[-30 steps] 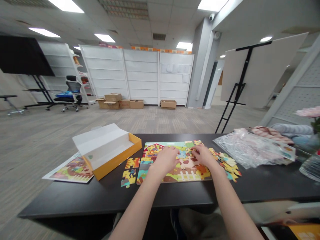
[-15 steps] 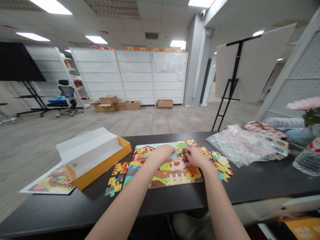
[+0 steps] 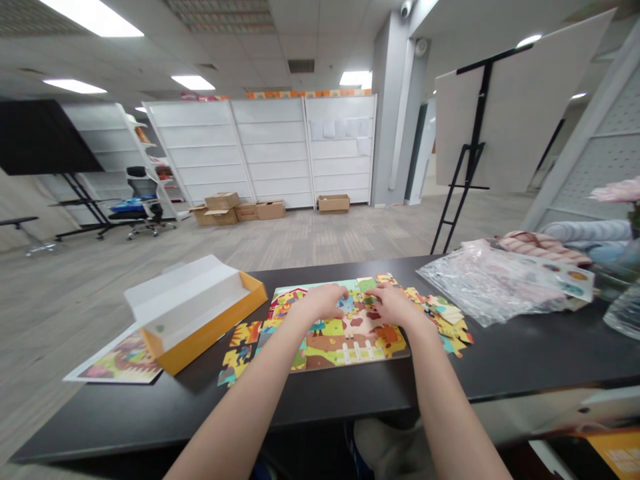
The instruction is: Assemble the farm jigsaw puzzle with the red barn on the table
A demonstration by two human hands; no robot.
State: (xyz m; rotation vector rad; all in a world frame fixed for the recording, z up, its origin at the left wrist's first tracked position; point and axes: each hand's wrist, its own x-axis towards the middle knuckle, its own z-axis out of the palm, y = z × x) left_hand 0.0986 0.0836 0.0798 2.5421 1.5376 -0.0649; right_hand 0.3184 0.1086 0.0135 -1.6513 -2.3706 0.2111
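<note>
A colourful farm-scene puzzle (image 3: pixel 357 333) lies on the black table, made up of joined pieces with a white fence at its front. My left hand (image 3: pixel 326 301) rests over its upper middle, fingers curved and apart, with no piece visible in it. At the upper right of the puzzle is my right hand (image 3: pixel 393 305), its spread fingertips touching pieces beside a green patch. Loose pieces (image 3: pixel 450 323) are piled right of the puzzle, and more pieces (image 3: pixel 240 347) lie at its left edge, partly behind my left forearm.
An open yellow box (image 3: pixel 200 333) stands on the left over a printed picture sheet (image 3: pixel 120 360). Clear plastic wrapping (image 3: pixel 500 283) lies on the right, near rolled cloths (image 3: pixel 545 247). An easel (image 3: pixel 470 160) stands beyond the black table (image 3: pixel 350 400).
The view has shifted slightly. My right hand's fingers have spread a little on the upper right of the puzzle; my left hand stays nearly where it was.
</note>
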